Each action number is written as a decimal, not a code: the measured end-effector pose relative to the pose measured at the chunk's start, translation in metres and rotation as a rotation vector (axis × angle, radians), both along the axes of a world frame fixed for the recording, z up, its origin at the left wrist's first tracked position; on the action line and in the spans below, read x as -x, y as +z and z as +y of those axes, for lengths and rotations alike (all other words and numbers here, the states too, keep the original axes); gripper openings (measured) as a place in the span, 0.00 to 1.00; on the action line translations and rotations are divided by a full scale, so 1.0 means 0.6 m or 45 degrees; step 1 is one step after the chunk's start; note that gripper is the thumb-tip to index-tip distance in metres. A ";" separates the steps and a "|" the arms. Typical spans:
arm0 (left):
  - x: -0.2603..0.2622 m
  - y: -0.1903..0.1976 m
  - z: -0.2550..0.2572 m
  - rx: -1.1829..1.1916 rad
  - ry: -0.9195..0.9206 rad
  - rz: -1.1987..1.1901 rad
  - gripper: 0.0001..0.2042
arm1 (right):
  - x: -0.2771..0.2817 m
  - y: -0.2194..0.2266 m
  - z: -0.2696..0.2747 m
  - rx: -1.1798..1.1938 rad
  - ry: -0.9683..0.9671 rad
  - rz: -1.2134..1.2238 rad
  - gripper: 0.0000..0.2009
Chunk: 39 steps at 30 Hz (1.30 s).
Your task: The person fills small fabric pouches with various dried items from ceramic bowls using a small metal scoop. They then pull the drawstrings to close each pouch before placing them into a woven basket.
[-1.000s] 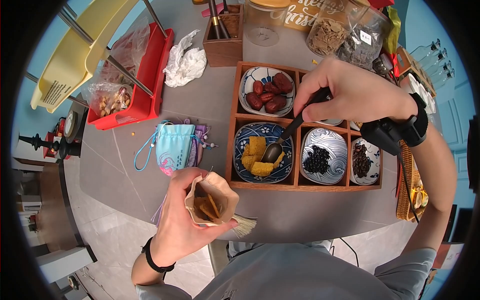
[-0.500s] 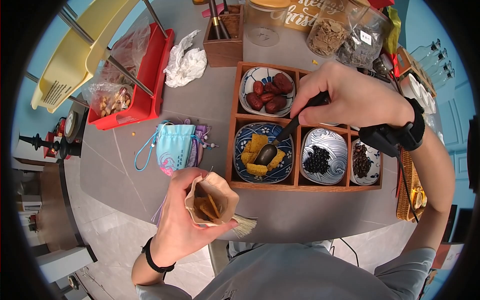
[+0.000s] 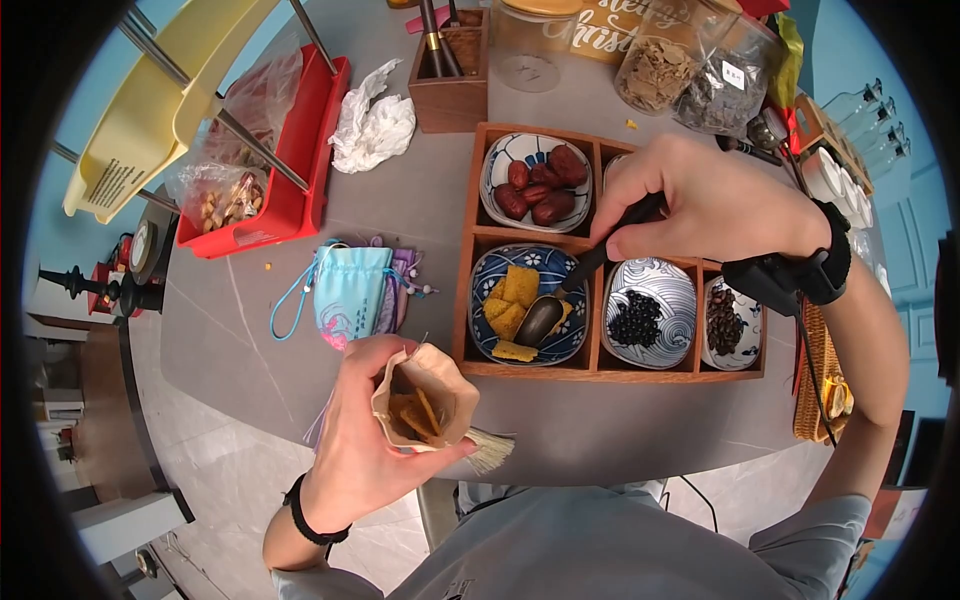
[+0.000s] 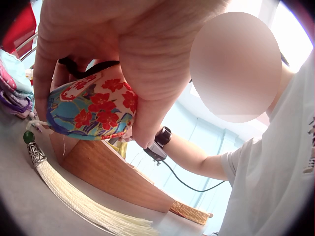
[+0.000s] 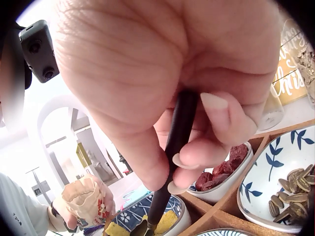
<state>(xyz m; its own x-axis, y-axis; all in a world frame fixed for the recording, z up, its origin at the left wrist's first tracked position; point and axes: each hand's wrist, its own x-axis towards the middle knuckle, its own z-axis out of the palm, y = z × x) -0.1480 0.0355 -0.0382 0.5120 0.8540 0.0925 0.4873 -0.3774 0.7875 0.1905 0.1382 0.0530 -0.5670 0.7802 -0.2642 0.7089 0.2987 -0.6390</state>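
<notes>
My left hand (image 3: 345, 445) grips a floral fabric pouch (image 4: 103, 110) by its sides, its mouth held open and facing up. Brownish-yellow pieces (image 3: 415, 415) lie inside it. From the pouch hangs a cream tassel (image 4: 74, 196) with a green bead. My right hand (image 3: 700, 200) pinches the black handle of a spoon (image 3: 540, 322) between thumb and fingers. The spoon's bowl is down among spongy yellow chunks (image 3: 518, 285) in a blue flowered dish (image 3: 482, 268). One chunk lies at the dish's near edge, beside the spoon.
The dish sits in a divided wooden tray (image 3: 640, 376) with red dates (image 3: 550, 205), black beans (image 3: 634, 318), dark brown seeds (image 3: 722, 318) and striped seeds (image 5: 295, 194). Left of it lie drawstring pouches (image 3: 350, 290), crumpled tissue (image 3: 372, 125) and a red bin (image 3: 300, 150). Jars (image 3: 655, 75) stand behind.
The spoon's bowl swung left through the yellow chunks, then back right and nearer me, shifting the chunks into a new heap. The left hand and its pouch have stayed in place.
</notes>
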 end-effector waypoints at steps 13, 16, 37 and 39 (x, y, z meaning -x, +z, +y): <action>-0.005 0.004 0.002 0.021 0.059 0.015 0.50 | -0.006 -0.003 -0.037 0.046 0.071 0.057 0.07; -0.004 0.000 0.001 0.048 0.067 -0.004 0.50 | -0.009 -0.005 -0.048 0.084 0.019 0.012 0.07; -0.001 -0.005 -0.005 0.091 0.100 -0.027 0.49 | 0.046 0.002 -0.131 -0.776 0.118 -0.097 0.09; 0.000 -0.007 -0.006 0.121 0.111 -0.045 0.49 | 0.045 0.004 -0.130 -0.762 0.113 -0.092 0.09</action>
